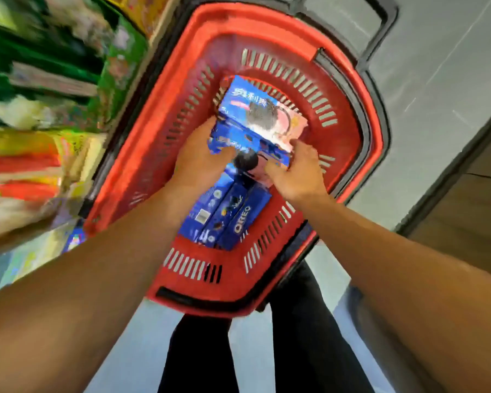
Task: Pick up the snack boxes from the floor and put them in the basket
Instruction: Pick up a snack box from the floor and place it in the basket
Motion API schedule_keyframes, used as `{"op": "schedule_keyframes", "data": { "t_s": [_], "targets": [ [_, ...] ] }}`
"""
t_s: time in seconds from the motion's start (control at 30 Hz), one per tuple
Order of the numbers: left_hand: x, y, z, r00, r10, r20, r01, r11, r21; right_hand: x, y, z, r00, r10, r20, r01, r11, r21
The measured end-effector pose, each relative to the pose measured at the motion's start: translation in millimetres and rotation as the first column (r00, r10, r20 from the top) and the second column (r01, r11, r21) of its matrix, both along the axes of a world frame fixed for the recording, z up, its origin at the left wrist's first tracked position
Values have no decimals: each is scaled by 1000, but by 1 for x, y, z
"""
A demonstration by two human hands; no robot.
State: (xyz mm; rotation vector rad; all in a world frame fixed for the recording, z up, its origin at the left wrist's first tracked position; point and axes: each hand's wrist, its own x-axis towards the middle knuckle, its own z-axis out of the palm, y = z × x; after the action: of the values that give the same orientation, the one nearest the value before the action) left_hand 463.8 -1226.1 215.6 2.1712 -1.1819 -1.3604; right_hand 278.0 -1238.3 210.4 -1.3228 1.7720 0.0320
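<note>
"OREO" is read in white letters on a blue snack box (245, 219) lying inside the red basket (352, 114), at the end of the basket nearest the person. A barcode label is seen on the blue box (203, 214) just beside it. Over the middle of the basket a stack of boxes (255, 117) is held between both hands; Chinese characters are printed in white on its blue and pink top face (they are too smeared to be made out). The left hand (199, 163) is curled around the stack's left end, thumb on top, while the right hand (298, 168) pinches the stack's right corner with bent fingers pressed together. Black handles (377, 38) are folded down along the basket's rim. To the left of the basket, shelves of coloured packets (40, 109) are badly blurred and no writing there can be read. Below the basket, dark trouser legs (295, 336) are seen over grey floor (437, 66).
</note>
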Motion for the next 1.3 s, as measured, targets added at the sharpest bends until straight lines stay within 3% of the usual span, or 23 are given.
{"op": "schedule_keyframes", "data": {
  "t_s": [0.13, 0.27, 0.33, 0.43, 0.63, 0.83, 1.0, 1.07, 1.13, 1.3],
  "targets": [
    [15, 50, 95, 992, -119, 47, 119, 993, 3, -9, 41, 98, 892, 434, -129, -447, 890, -93],
    [10, 104, 189, 982, -190, 19, 191, 981, -36, -15, 81, 199, 789, 572, -226, -610, 772, -176],
    [3, 135, 231, 972, -212, 105, 214, 977, -6, -18, 101, 243, 737, 619, -271, -672, 717, -188],
    [-3, 184, 274, 980, -114, 163, 135, 983, -125, -15, 117, 290, 616, 724, -309, -787, 580, -210],
    [-7, 226, 321, 964, 187, 188, -141, 963, -232, -10, 103, 331, 501, 780, -375, -863, 418, -284],
    [-29, 268, 358, 888, 418, 189, -354, 887, -298, -9, 112, 350, 247, 865, -437, -952, 132, -277],
    [-84, 337, 385, 695, 662, 281, -552, 741, -383, 4, 148, 368, -35, 895, -444, -938, -183, -295],
    [-114, 389, 397, 571, 753, 327, -665, 658, -353, 9, 185, 375, -237, 870, -432, -873, -386, -299],
    [-130, 410, 395, 521, 800, 296, -749, 596, -290, 7, 194, 382, -297, 843, -448, -842, -453, -293],
    [-203, 523, 402, 122, 942, 311, -939, 211, -270, 22, 294, 396, -562, 657, -503, -570, -748, -339]
  ]
}}
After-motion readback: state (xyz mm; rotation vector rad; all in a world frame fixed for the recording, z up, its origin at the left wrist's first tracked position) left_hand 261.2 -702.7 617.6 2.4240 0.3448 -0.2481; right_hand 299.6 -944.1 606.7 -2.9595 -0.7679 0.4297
